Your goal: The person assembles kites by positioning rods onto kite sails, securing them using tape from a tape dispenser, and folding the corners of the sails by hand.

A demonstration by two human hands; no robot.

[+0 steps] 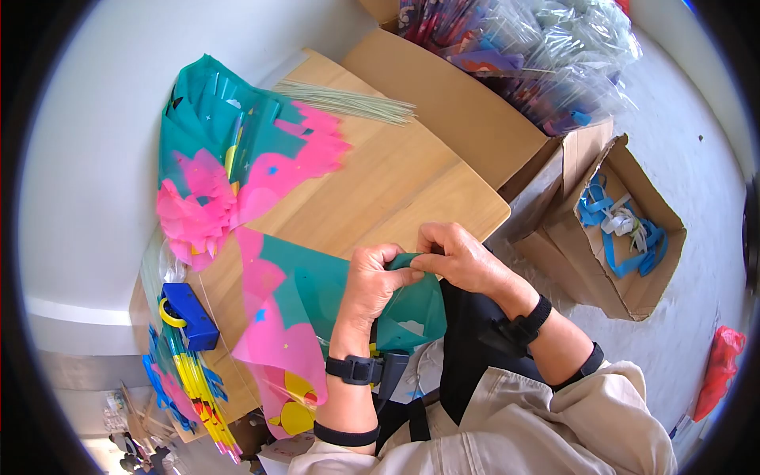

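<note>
My left hand (370,283) and my right hand (459,257) are close together over the front edge of the table. Both pinch the teal top edge of a thin printed sheet (321,277), teal and pink with scalloped shapes. The sheet hangs across the table edge toward my lap, and a yellow figure shows on its lower part. My fingers hide the exact spot they grip. Farther back on the wooden table (396,190) lies a stack of similar sheets (214,134), loosely folded. Behind it rests a bundle of thin pale rods (348,101).
A blue tape dispenser (190,317) stands at the left table edge, beside bundled yellow-and-blue wrapped pieces (198,388). At the right, a large cardboard box (451,87) adjoins plastic-wrapped packs (546,55). A smaller open box (649,277) holds blue straps (633,253). A red bag (719,372) lies on the floor.
</note>
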